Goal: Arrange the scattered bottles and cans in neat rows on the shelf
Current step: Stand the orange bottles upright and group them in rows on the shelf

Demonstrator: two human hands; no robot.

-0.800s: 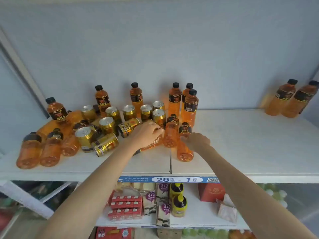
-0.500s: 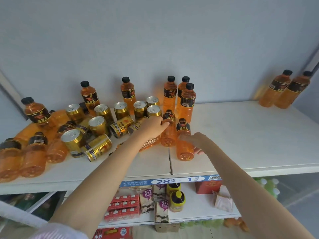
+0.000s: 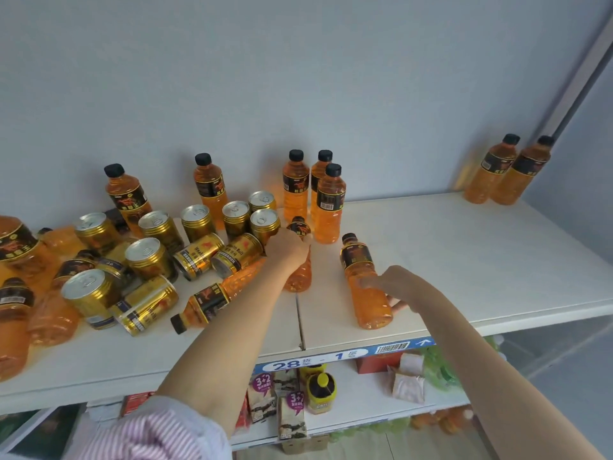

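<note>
A plain grey wall [image 3: 298,78] was seen at twelve o'clock; a post [image 3: 583,71] was set at two.

Scattered orange bottles [image 3: 365,280] and gold cans [image 3: 149,257] on white shelf [image 3: 464,260]

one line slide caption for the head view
Both hands grasp lying orange bottles: left hand on one, right hand on another, beside scattered gold cans.
</note>
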